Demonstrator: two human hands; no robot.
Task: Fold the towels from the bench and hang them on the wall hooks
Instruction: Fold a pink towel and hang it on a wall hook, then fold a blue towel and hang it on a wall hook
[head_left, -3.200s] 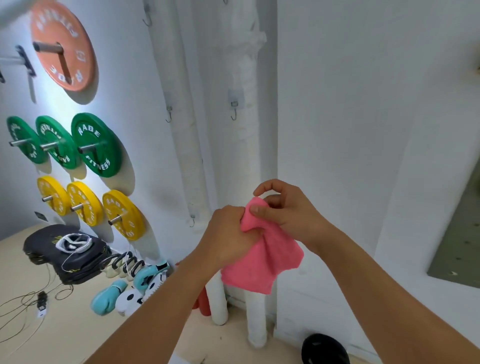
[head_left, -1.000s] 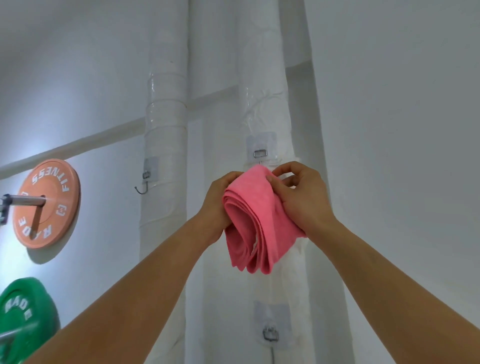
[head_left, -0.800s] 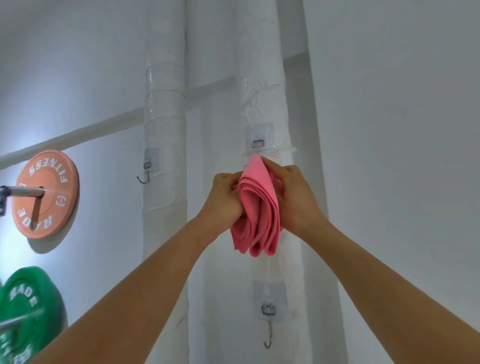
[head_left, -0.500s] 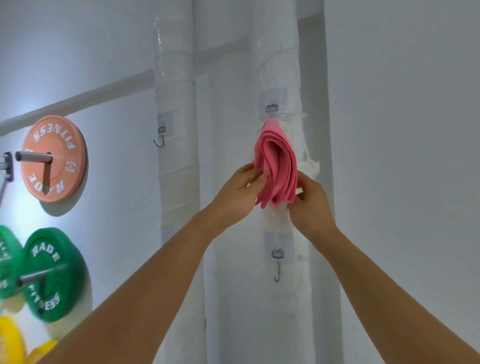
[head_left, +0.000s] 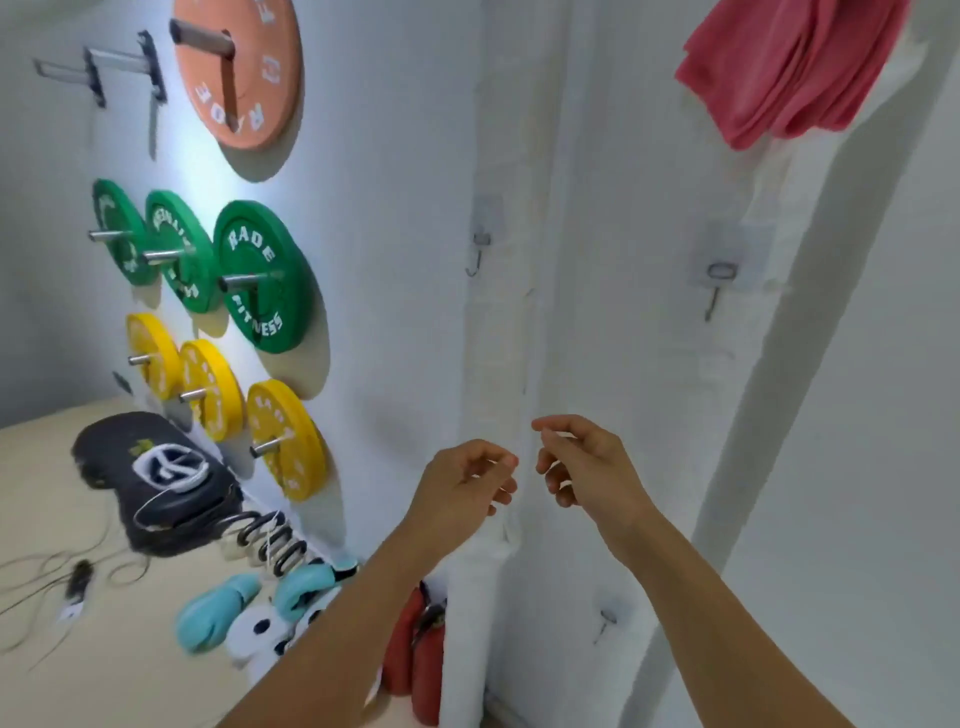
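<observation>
A folded pink towel (head_left: 784, 67) hangs high on the right white pipe, at the top right of the head view; the hook that bears it is out of sight. My left hand (head_left: 462, 488) and my right hand (head_left: 587, 467) hover well below it, close together, fingers loosely curled and holding nothing. Three bare metal hooks show on the pipes: one on the left pipe (head_left: 477, 257), one on the right pipe (head_left: 716, 291), and a low one (head_left: 605, 621).
Orange (head_left: 239, 67), green (head_left: 260, 275) and yellow weight plates (head_left: 285, 436) hang on wall pegs at left. On the floor lie a black pad (head_left: 150, 478), light blue boxing gloves (head_left: 223, 608), cables and a red extinguisher (head_left: 415, 644) at the pipe's foot.
Both hands have let go of the pink towel, which stays hanging up on the pipe. The hands have dropped down and the view has tilted down to the floor.
</observation>
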